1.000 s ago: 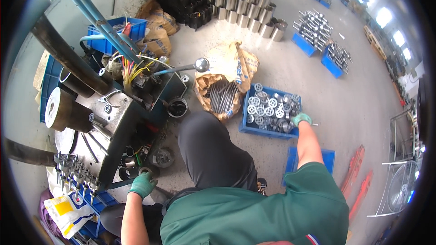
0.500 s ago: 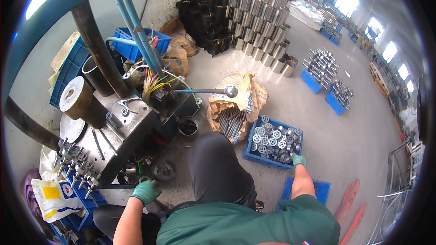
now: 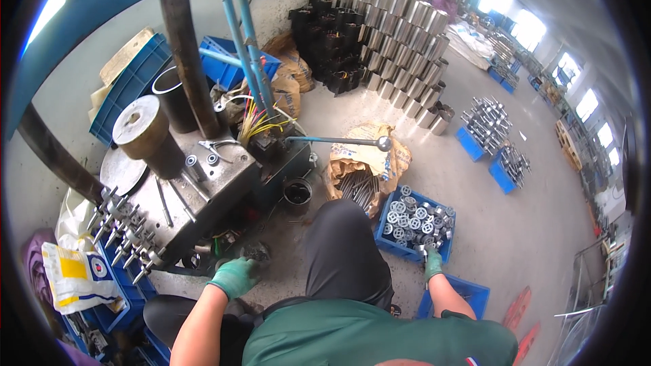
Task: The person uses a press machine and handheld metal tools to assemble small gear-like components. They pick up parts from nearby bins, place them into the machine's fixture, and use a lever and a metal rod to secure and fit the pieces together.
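Observation:
My right hand (image 3: 432, 263), in a green glove, is at the near edge of a blue bin (image 3: 401, 251). Its fingers are bent together beside a bit of grey metal, and what they hold is hard to make out. Heaped in that bin are round, spoked metal parts (image 3: 415, 217). On the left, my green-gloved left hand (image 3: 234, 278) hangs low beside the metal workbench, close to a dark round object (image 3: 256, 252) on the floor. Its fingertips are turned away and partly hidden.
The machine bench (image 3: 227, 175) carries a thick metal cylinder (image 3: 146, 129), rods and small rings. A lever with a ball knob (image 3: 384, 144) juts over a paper sack (image 3: 371, 134) of metal rods. Another blue bin (image 3: 468, 291) lies by my right forearm. Stacked steel cylinders (image 3: 400, 34) stand beyond.
The view has shifted, so the scene sits further right. My right hand has drawn back toward me along the bin's near edge. My left hand has moved slightly forward toward the dark round object.

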A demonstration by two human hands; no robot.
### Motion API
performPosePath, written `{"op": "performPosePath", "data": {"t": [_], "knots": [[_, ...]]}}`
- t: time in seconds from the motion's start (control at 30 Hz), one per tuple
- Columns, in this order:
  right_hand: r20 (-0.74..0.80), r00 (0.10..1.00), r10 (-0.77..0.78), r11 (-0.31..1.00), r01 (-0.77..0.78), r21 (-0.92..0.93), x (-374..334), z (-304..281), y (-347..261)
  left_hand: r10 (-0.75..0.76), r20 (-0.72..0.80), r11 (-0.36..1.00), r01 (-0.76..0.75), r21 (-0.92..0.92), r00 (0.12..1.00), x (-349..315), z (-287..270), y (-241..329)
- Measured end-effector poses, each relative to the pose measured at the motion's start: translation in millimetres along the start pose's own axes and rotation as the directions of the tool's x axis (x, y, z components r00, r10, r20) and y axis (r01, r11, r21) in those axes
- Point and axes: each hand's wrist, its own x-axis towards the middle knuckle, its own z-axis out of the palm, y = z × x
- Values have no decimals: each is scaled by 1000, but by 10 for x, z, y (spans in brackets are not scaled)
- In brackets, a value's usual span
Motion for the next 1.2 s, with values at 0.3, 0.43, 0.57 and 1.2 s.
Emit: {"op": "performPosePath", "data": {"t": [0.3, 0.43, 0.57, 1.2], "knots": [[530, 835, -147, 977, 205, -53, -1535, 541, -1697, 124, -122, 988, -133, -77, 985, 22, -105, -21], [829, 456, -324, 831, 557, 18, -2468, 679, -2544, 177, -297, 975, -209, -79, 938, 43, -189, 71], [970, 127, -207, 779, 622, 85, -3510, 1000, -3037, 206, -524, 866, -403, -296, 826, -115, -463, 210], [897, -291, 331, 674, 738, -9, -4656, 3380, -1955, -149, -533, 690, -298, -659, 833, -433, -680, -40]]}}
